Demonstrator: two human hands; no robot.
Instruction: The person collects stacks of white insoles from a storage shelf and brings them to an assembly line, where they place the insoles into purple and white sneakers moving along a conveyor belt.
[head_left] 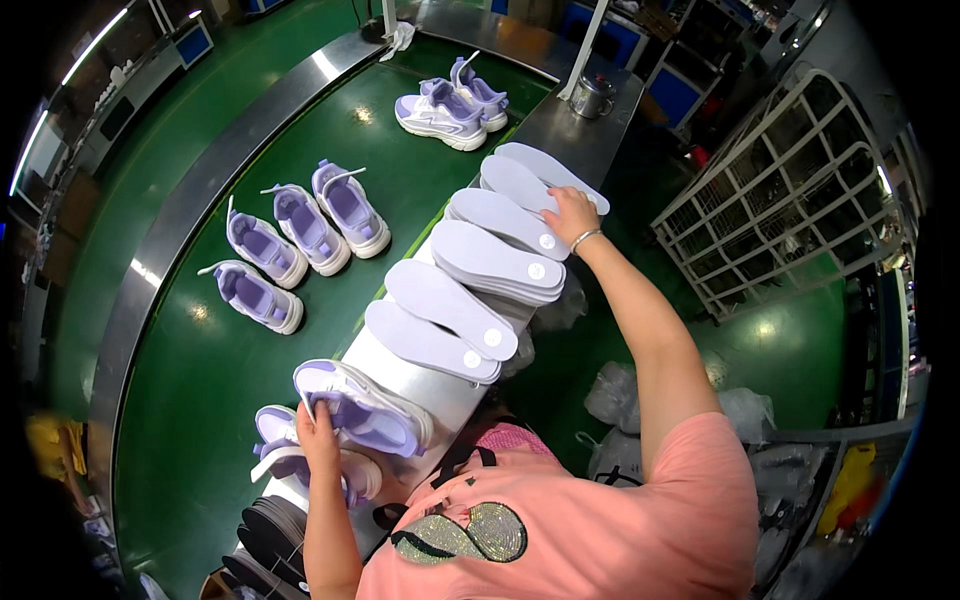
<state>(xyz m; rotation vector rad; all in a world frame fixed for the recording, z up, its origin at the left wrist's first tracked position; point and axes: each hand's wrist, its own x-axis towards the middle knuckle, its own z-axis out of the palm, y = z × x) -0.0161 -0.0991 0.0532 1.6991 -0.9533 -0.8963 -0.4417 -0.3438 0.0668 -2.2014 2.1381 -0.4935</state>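
My left hand [318, 440] pinches the tongue of a white and lavender sneaker [385, 425], lying at the lower left with its opening toward me. Below that hand is another sneaker [275, 425], partly hidden by my wrist. On the right, my right hand [573, 216] reaches to the far stacks, its fingers closed at the edge of a pale lavender insole [520, 185]; how many layers it grips I cannot tell. Nearer stacks of insoles [490, 258] with round white stickers lie in a row along the white board [395, 367].
On the green conveyor belt [330, 95] stand several more sneakers [310, 230], with another pair [450, 110] farther off. A metal mug [592, 97] sits on the steel edge. Dark insoles [270, 545] are stacked lower left. A wire cage cart [770, 200] and plastic bags [615, 395] are at right.
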